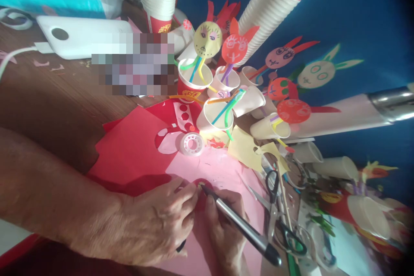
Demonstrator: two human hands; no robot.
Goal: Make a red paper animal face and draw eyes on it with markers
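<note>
The right hand (223, 241) pinches a silver-and-black metal-barrelled pen (246, 228) between its fingers, the tip set on a small red-edged mark on a flat pink paper sheet (216, 168). Step in hand: marking at that point. The left hand (155, 220), fingers pressed together, holds no object; its fingertips bear on the sheet just beside the tip. A white roll of adhesive tape (192, 144) lies nearby.

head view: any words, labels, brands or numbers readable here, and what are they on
No word, brand or number can be read.
Gold mark on the red band of the paper cup: too small and blurred to read.
Gold mark on the red band of the stacked paper cups: too blurred to read.
Silver pen: no lettering shows.
Pixelated patch: hides whatever lies there.
</note>
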